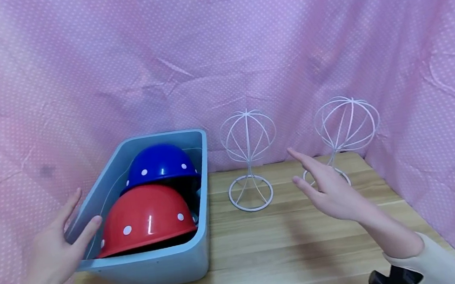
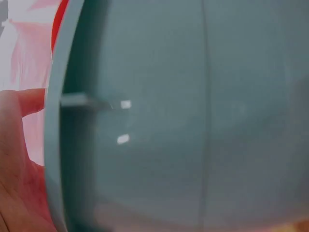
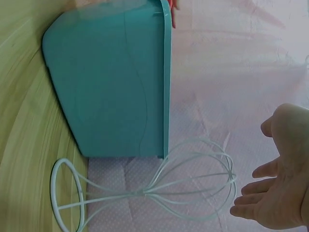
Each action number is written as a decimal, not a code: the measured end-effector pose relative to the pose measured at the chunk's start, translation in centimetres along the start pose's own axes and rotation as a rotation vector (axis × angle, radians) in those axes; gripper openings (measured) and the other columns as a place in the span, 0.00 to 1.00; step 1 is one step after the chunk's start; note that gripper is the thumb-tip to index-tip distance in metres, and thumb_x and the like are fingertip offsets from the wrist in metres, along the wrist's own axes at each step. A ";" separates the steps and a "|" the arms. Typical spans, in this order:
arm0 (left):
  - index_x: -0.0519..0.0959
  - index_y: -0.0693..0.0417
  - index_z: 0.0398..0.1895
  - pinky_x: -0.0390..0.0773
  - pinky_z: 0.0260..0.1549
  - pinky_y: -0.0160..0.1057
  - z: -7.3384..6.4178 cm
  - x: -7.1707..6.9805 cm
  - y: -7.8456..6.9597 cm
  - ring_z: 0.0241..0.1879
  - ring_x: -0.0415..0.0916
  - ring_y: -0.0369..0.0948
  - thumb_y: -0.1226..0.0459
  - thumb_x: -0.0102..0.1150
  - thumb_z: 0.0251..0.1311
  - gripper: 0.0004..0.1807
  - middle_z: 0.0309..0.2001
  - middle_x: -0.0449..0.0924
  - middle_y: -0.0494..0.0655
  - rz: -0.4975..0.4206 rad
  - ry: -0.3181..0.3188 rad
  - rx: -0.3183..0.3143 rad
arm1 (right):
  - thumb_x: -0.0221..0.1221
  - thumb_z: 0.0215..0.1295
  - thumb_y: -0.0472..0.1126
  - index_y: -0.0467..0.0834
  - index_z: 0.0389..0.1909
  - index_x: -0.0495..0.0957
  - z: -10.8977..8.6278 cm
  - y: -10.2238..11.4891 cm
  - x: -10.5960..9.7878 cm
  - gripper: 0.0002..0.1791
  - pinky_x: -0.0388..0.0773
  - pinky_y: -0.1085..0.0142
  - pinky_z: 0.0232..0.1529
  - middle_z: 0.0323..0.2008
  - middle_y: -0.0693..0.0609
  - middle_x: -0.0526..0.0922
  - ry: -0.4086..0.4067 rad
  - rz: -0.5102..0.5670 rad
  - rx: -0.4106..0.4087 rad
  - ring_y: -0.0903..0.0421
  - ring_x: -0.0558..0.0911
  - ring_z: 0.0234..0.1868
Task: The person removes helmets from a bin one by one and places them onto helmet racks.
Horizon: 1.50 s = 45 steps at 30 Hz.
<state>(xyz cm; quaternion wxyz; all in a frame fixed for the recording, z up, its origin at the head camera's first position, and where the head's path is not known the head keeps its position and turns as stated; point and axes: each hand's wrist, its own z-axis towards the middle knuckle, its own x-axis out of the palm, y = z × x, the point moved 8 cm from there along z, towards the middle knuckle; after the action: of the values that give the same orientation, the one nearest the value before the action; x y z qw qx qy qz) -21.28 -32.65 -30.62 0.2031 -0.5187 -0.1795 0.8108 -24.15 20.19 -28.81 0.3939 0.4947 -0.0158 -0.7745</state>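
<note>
A grey-blue plastic bin holds a red bowl-shaped helmet with white dots and, behind it, a similar blue helmet. My left hand is at the bin's left rim, thumb extended over the edge and index finger straight. In the left wrist view, the bin wall hides part of that hand, so firm contact cannot be told. My right hand hovers with extended fingers, holding nothing. It partly covers the right white wire stand; the other wire stand is to its left.
A wooden table supports the bin and both stands. Pink dotted cloth hangs behind and along the sides. A black device is strapped near the right sleeve.
</note>
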 end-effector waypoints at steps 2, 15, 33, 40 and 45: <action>0.57 0.44 0.86 0.74 0.51 0.76 -0.2 -0.3 1.2 0.60 0.73 0.78 0.50 0.61 0.71 0.44 0.69 0.70 0.79 0.012 -0.019 -0.035 | 0.55 0.81 0.40 0.42 0.83 0.59 0.6 0.4 0.5 0.34 0.79 0.41 0.62 0.78 0.39 0.69 0.009 0.055 -0.004 0.37 0.80 0.67; 0.64 0.42 0.83 0.68 0.42 0.11 -2.3 0.2 5.6 0.50 0.67 0.04 0.65 0.62 0.73 0.37 0.58 0.69 0.04 -0.298 -0.083 -0.053 | 0.52 0.83 0.40 0.33 0.81 0.59 4.2 3.1 4.3 0.32 0.70 0.49 0.74 0.78 0.36 0.68 0.123 0.327 0.021 0.39 0.72 0.77; 0.70 0.49 0.79 0.75 0.35 0.17 -2.9 1.4 7.0 0.45 0.72 0.09 0.67 0.63 0.72 0.33 0.51 0.74 0.10 -0.368 -0.128 -0.155 | 0.45 0.87 0.40 0.31 0.80 0.60 8.8 8.0 8.5 0.29 0.70 0.50 0.74 0.77 0.35 0.70 0.215 0.695 -0.005 0.40 0.71 0.78; 0.72 0.51 0.78 0.76 0.30 0.19 -2.7 1.3 6.8 0.38 0.76 0.13 0.71 0.66 0.66 0.35 0.37 0.76 0.08 -0.362 -0.136 -0.167 | 0.38 0.88 0.39 0.30 0.81 0.56 10.7 9.9 10.9 0.29 0.70 0.52 0.74 0.80 0.33 0.64 0.368 1.065 0.075 0.37 0.68 0.80; 0.72 0.53 0.77 0.77 0.29 0.20 -2.5 1.3 6.7 0.35 0.78 0.13 0.74 0.66 0.65 0.36 0.35 0.79 0.10 -0.381 -0.141 -0.146 | 0.36 0.89 0.43 0.34 0.84 0.50 11.7 10.4 13.0 0.31 0.64 0.50 0.78 0.82 0.37 0.62 0.449 1.281 0.221 0.39 0.65 0.82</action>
<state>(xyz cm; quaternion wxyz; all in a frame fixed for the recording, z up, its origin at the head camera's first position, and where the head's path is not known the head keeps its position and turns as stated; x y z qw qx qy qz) -20.51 -37.46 -35.98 0.3016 -0.4309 -0.3461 0.7769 -29.65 0.61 -28.36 0.7151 0.5737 -0.3018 -0.2616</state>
